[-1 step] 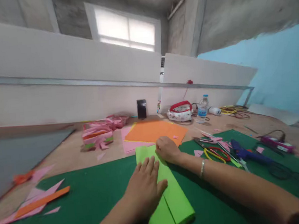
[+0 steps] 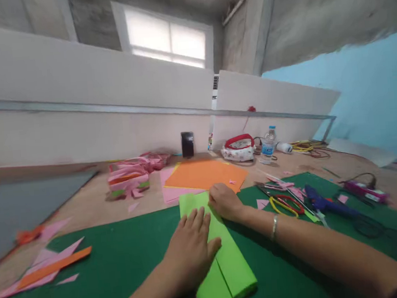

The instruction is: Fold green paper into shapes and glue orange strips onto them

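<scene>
A long folded stack of bright green paper (image 2: 234, 264) lies on the green mat, its near end thick with layers and a seam running along its length. My left hand (image 2: 189, 247) rests flat on top of it, fingers stretched toward the far end and thumb out to the right. At the far right edge of the paper, my right hand (image 2: 224, 201) presses down with its fingers curled in. The undersides of those fingers are hidden, so I cannot tell whether they hold anything.
Orange sheets (image 2: 206, 174) over pink ones lie beyond the hands. Pliers with yellow and red handles (image 2: 285, 205) and a blue glue gun (image 2: 328, 205) are at right. Pink and orange scraps (image 2: 52, 268) lie left. A water bottle (image 2: 268, 146) and phone (image 2: 187, 144) stand behind.
My right hand and forearm have shifted very slightly toward me and to the right. My left hand stays in place on the green paper.
</scene>
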The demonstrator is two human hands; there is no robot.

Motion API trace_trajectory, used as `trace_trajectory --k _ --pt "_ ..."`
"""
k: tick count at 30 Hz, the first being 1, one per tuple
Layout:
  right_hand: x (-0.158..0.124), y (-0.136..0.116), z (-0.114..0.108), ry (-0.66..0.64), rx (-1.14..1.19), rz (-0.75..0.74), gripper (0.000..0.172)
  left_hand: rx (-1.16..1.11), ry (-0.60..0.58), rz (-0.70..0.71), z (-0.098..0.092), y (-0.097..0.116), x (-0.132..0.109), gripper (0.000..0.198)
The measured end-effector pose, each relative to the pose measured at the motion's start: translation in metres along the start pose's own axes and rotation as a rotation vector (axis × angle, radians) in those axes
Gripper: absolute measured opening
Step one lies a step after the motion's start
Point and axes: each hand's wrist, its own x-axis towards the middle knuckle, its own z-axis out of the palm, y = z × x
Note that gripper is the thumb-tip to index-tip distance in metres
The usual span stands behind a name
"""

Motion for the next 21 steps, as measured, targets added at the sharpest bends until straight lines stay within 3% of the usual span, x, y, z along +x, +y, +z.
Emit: trace_trajectory --k 4,9,12,14,16,19,21 --pt "-0.057 -0.001 -0.019 -0.031 0.031 -0.037 0.008 -0.029 0.014 0.007 0.003 0.0 0.003 0.061" --pt "-0.131 -0.015 -0.035 -0.045 0.137 -0.103 0.024 -0.074 0.039 0.005 0.005 -0.002 0.004 0.06" --pt "-0.159 -0.017 -0.047 -0.038 0.378 -0.24 0.026 -0.112 0.073 0.004 0.007 -0.003 0.004 0.06" --pt "-0.159 -0.017 -0.063 -0.115 0.552 -0.35 0.024 -0.151 0.104 0.024 0.009 -0.002 0.004 0.058" --pt "-0.141 -0.019 -0.083 -0.167 0.6 -0.373 0.018 -0.205 0.138 0.083 0.01 0.001 0.005 0.052" --pt "-0.091 -0.024 -0.101 -0.151 0.455 -0.357 0.01 -0.316 0.172 0.224 0.01 0.008 0.004 0.037" --pt "-0.053 -0.029 -0.095 -0.204 0.331 -0.349 0.004 -0.4 0.191 0.308 0.008 0.011 0.0 0.035"
